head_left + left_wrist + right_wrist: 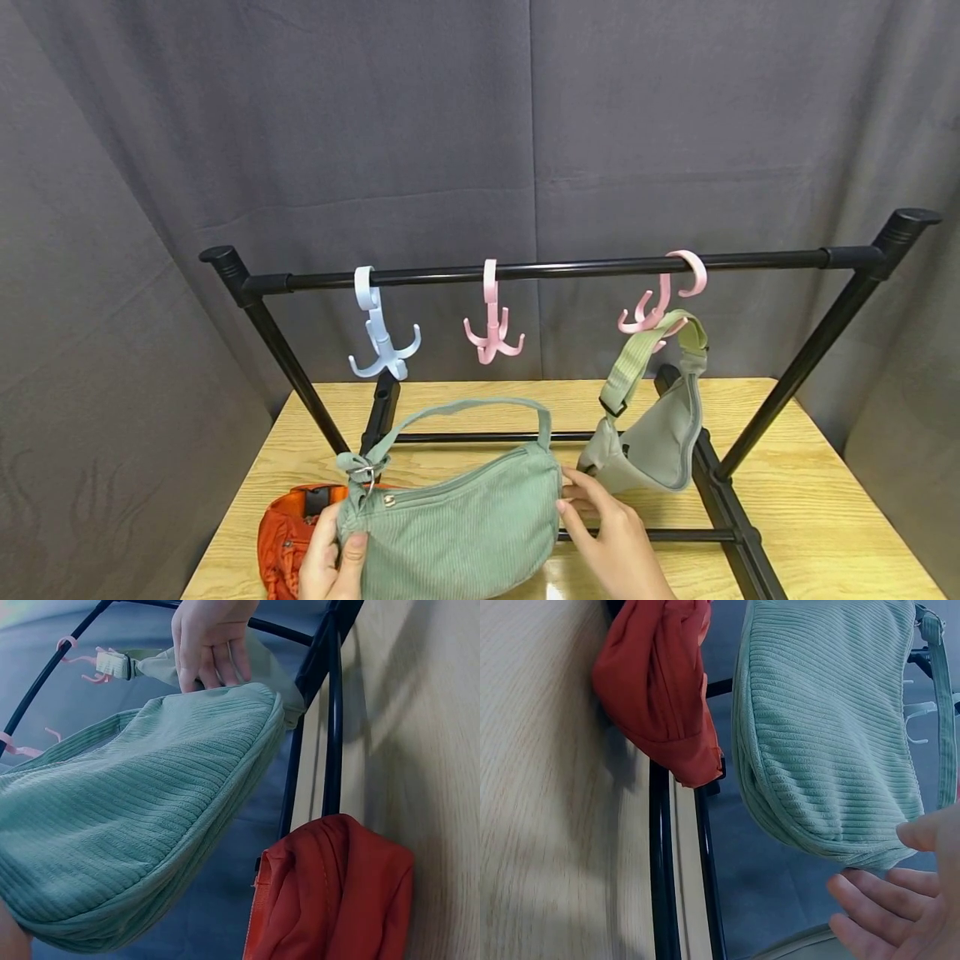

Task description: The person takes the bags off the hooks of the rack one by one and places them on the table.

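Note:
A green corduroy shoulder bag (457, 521) is held up in front of the rack, its zipper along the top and its strap (465, 406) arching above. My left hand (333, 562) grips its left end, thumb on the front. At the other end, the fingertips of my right hand (611, 533) touch the bag's edge; in the right wrist view the fingers are fairly straight, thumb apart from them. An orange-red bag (288, 533) with a black buckle lies on the table at the left, partly hidden by the green bag and my left hand.
A black rack (577, 268) stands on the wooden table (832, 500). From its bar hang a blue hook (382, 337), a pink hook (492, 321) and another pink hook (663, 300). A grey-green bag (652, 446) hangs by its strap from the right one.

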A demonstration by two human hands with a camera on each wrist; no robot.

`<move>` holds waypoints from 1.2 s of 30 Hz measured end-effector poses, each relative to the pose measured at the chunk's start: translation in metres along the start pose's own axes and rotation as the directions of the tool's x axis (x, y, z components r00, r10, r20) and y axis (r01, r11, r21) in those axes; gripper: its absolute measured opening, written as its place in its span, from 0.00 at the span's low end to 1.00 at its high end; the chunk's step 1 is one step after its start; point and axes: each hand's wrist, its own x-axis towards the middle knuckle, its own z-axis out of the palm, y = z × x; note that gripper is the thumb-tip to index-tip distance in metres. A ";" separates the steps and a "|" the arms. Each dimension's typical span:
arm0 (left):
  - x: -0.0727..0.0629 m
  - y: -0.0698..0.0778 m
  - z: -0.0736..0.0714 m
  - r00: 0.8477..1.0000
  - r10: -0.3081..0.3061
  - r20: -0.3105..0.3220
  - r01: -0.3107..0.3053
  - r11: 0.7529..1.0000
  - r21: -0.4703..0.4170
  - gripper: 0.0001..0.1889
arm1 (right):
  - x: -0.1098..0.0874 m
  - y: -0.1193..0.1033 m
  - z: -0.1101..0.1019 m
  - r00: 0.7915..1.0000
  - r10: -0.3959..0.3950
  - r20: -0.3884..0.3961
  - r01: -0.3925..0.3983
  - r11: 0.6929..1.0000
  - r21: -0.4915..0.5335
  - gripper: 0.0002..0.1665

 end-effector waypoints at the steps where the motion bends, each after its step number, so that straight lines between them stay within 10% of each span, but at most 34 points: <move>1: 0.000 0.000 0.000 1.000 -0.002 0.001 0.002 1.000 -0.004 0.33 | 0.000 0.000 0.000 1.000 0.003 0.001 -0.003 1.000 0.000 0.24; 28: -0.003 -0.009 0.002 0.973 -0.229 0.030 0.231 0.971 -0.067 0.30 | -0.007 0.007 0.002 0.999 -0.006 -0.040 0.007 1.000 0.013 0.32; 36: -0.008 -0.018 0.000 0.905 -0.418 0.074 0.421 0.906 -0.040 0.18 | -0.010 0.009 0.003 0.998 0.055 -0.015 -0.055 0.998 0.009 0.32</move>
